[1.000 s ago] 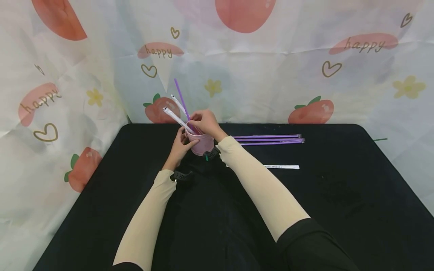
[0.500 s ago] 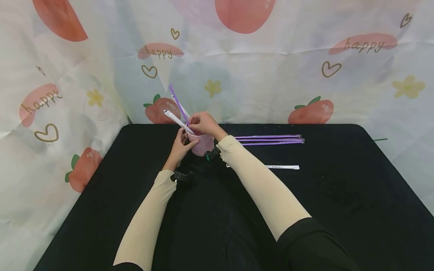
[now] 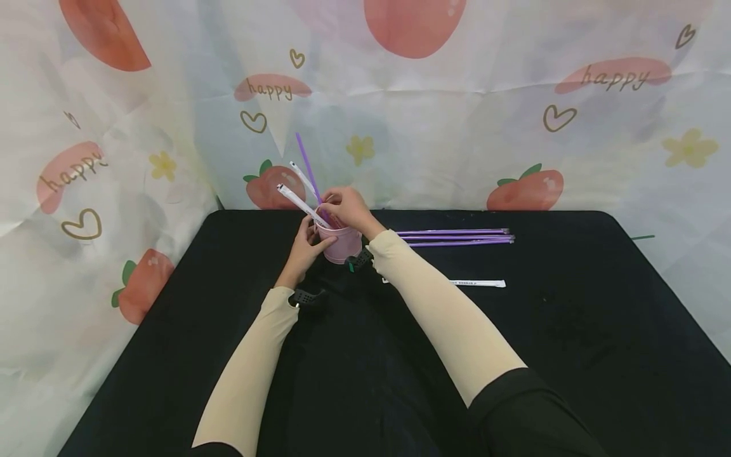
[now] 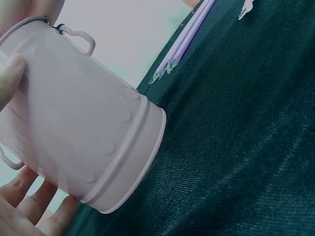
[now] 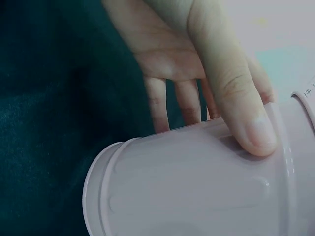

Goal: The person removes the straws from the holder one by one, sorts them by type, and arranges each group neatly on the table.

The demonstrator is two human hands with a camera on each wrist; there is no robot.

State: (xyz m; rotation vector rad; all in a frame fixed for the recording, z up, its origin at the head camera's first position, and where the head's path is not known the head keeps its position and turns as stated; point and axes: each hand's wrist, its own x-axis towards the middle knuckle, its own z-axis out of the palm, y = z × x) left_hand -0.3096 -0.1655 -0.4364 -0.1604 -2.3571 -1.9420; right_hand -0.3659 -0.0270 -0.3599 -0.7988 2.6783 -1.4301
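My left hand (image 3: 301, 252) holds the side of a small pink bucket (image 3: 344, 246), thumb across the front and fingers behind. In the left wrist view the pink bucket (image 4: 83, 113) shows a looped handle on each side. My right hand (image 3: 349, 208) is over the rim, thumb and fingers pinching a purple straw (image 3: 305, 158) that leans up and left from the bucket. Two straws in white paper wrappers, a nearer white straw (image 3: 297, 198) and a farther white straw (image 3: 302, 176), also stand tilted in the bucket. The straws' lower ends are hidden inside.
Several purple straws (image 3: 457, 239) in clear wrappers lie at the table's back, right of the bucket. Nearer, a white wrapped straw (image 3: 478, 284) lies partly behind the right sleeve. Black cloth covers the table (image 3: 548, 330). A printed curtain (image 3: 428, 139) hangs behind.
The purple straw's top dipped left and down half a second ago and is now back up and more upright. My left hand and the bucket have stayed in place.
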